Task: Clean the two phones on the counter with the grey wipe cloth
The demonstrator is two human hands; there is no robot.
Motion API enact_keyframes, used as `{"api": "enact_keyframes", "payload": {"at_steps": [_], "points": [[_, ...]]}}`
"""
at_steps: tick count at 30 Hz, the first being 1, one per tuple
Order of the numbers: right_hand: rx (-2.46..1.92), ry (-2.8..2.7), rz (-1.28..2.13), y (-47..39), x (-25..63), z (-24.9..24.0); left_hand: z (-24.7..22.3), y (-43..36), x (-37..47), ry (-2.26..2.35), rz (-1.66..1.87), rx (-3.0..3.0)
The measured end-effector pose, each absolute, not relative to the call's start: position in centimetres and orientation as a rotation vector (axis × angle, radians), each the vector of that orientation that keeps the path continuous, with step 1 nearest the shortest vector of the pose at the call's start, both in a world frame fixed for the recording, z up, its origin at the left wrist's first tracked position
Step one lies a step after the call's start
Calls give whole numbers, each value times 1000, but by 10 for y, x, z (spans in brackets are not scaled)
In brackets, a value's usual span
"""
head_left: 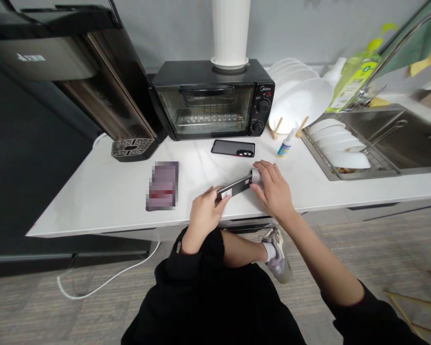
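Observation:
My left hand [205, 213] is closed around the near end of a dark smartphone [239, 188], tilted on edge above the white counter. White labels show on the phone's side. At its other end, my right hand [273, 188] presses a small light grey piece [257, 177] that looks like cloth against the phone. Fingers partly hide that piece. Behind the phone lies a black phone case [233, 148] with camera cutouts. To the left of my hands rests a purplish flat item [163, 186], blurred by pixels. A small spray bottle [286, 143] stands beyond my right hand.
A black toaster oven [211, 72] carrying a white pot [230, 33] stands at the back. On the left is a water dispenser [103, 86]. White plates [297, 103] stand in a rack beside the sink [416, 139]. The counter's front edge [129, 229] runs near my body.

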State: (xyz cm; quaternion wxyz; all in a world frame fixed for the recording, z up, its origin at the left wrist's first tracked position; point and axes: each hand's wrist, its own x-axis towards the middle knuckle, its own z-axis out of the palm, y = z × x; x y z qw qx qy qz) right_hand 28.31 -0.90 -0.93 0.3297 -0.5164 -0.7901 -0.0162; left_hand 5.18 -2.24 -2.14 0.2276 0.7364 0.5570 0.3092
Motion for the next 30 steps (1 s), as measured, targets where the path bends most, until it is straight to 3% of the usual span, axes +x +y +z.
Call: {"api": "enact_keyframes", "payload": {"at_steps": [8,17,25,30], "points": [[-940,-2402,16,-44,218,-13,-26,-17,45,1648,586,2210],[-1348,-1935,-77,-5,280,-18,-23,-24,53,1595,855,2146],[-927,-2336,28,-45,201,-15,-39,-14,41,1655,626,2250],[-1214,-2125,-81,-16,260,-16,-29,-21,48,1634,778,2168]]}}
